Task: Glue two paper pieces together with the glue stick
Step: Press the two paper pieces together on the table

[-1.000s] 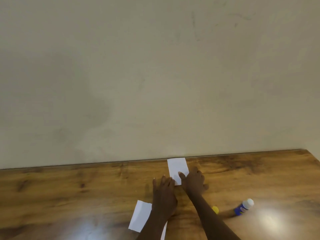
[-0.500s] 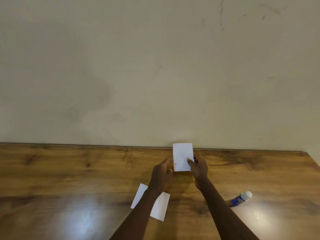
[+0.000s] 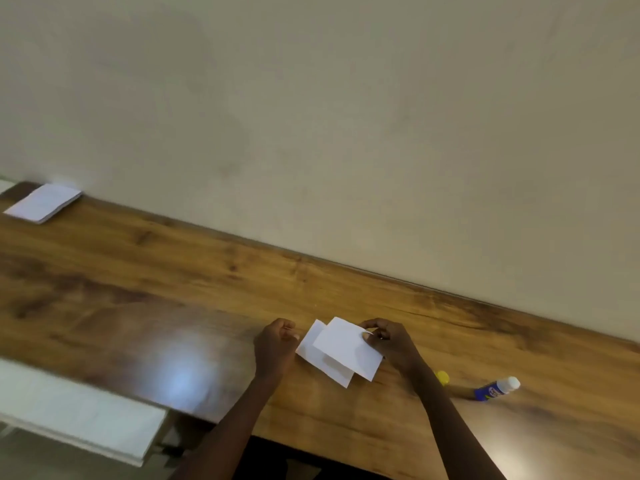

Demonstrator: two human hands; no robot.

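Since half a second ago, the upper paper piece (image 3: 348, 346) has been brought down over the lower paper piece (image 3: 323, 362), overlapping it near the front edge of the worktop (image 3: 173, 289). It is pinched at its right edge by the right hand (image 3: 391, 342); the left hand (image 3: 277, 344) is loosely curled beside the papers, gripping nothing. A glue stick (image 3: 497, 389) lies further right, a yellow cap (image 3: 442, 377) beside the right wrist. A paper stack (image 3: 43, 202) is now seen at the far left corner, against the plain wall (image 3: 346, 116).

The right hand (image 3: 391, 341) pinches the upper sheet (image 3: 349, 348) over the lower sheet (image 3: 320, 362); the left hand (image 3: 277, 344) is curled just beside them.
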